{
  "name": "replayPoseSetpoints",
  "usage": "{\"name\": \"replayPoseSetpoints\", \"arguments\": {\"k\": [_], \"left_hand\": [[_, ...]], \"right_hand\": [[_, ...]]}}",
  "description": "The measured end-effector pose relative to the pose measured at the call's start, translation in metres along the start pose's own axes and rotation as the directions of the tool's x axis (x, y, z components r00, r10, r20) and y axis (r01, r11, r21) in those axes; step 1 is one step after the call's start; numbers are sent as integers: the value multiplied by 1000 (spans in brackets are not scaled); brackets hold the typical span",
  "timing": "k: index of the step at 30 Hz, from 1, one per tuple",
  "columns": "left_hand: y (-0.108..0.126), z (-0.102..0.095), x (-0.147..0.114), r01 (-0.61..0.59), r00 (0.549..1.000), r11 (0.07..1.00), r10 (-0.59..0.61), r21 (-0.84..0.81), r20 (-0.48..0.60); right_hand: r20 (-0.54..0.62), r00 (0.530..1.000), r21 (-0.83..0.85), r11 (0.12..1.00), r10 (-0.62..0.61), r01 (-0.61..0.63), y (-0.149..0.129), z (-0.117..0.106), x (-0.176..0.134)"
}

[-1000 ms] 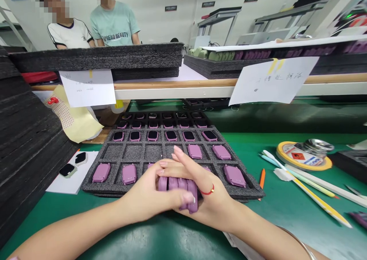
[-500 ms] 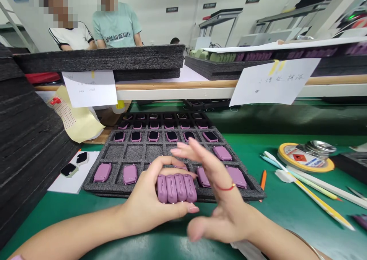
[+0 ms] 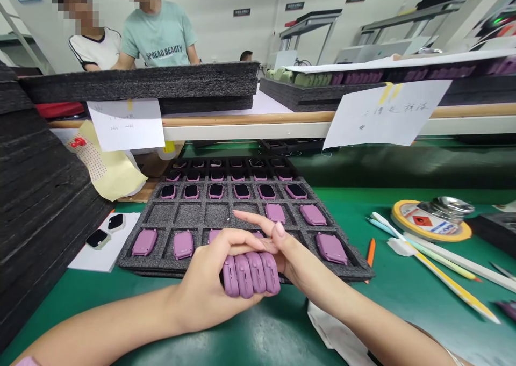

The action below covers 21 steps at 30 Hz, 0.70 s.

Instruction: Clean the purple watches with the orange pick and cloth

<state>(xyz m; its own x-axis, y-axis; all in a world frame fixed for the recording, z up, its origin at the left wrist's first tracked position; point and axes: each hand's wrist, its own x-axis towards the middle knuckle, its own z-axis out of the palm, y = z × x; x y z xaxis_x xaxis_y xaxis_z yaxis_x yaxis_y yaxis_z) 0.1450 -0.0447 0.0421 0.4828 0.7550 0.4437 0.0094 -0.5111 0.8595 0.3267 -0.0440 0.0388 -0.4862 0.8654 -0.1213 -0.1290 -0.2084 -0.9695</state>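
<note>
My left hand (image 3: pixel 212 277) grasps a row of four purple watch cases (image 3: pixel 250 274), standing on edge above the worktop (image 3: pixel 181 344), just this side of the foam tray (image 3: pixel 355 272). The row's long axis runs left to right. My right hand (image 3: pixel 292 256) is nearer its right end, forefinger extended; I can't tell whether its hidden fingers grip anything.

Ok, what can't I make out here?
All in the head view:
Middle watch cases in the front row of the foam tray: partly hidden by the left hand and right hand.
Far sides of the four held purple watch cases: hidden behind their near sides.
Left paper sign: writing too small.
Purple object: cut off by the right edge.
</note>
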Motion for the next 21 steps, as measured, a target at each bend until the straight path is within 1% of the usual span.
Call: {"name": "replayPoseSetpoints", "arguments": {"k": [4,8,9,12,14,15,16,17,18,19,20,21], "left_hand": [[0,0,0,-8,1000,998,9,60,-8],[-2,-1,0,-58,998,998,57,23,23],[-4,-1,0,-72,997,997,71,26,26],[-11,-5,0,-117,993,990,114,84,35],[-17,-8,0,-178,984,977,172,119,56],[-19,-9,0,-216,976,968,208,127,69],[-21,-10,0,-251,967,958,242,135,80],[-23,-11,0,-279,959,950,268,141,87],[-24,-12,0,-291,956,946,281,144,87],[-25,-12,0,-292,956,945,283,149,79],[-26,-12,0,-278,960,948,271,157,65],[-26,-12,-1,-258,966,952,253,162,52]], "right_hand": [[16,999,3,1000,-30,30,0,0,-1],[51,997,16,999,-50,49,-4,6,-1],[46,998,26,999,-49,48,-4,8,-1],[-23,999,22,999,-40,40,-4,15,-1],[-57,997,-75,996,-57,52,-4,15,-2],[-68,992,-178,979,-108,94,-4,14,-2],[-76,976,-317,933,-204,170,-5,13,-3],[-67,939,-474,838,-338,268,-6,11,-4],[-35,872,-626,691,-488,362,-6,8,-5],[24,780,-743,511,-625,432,-7,6,-6],[97,682,-813,337,-725,474,-8,3,-7],[171,598,-846,195,-783,497,-8,1,-8]]}}
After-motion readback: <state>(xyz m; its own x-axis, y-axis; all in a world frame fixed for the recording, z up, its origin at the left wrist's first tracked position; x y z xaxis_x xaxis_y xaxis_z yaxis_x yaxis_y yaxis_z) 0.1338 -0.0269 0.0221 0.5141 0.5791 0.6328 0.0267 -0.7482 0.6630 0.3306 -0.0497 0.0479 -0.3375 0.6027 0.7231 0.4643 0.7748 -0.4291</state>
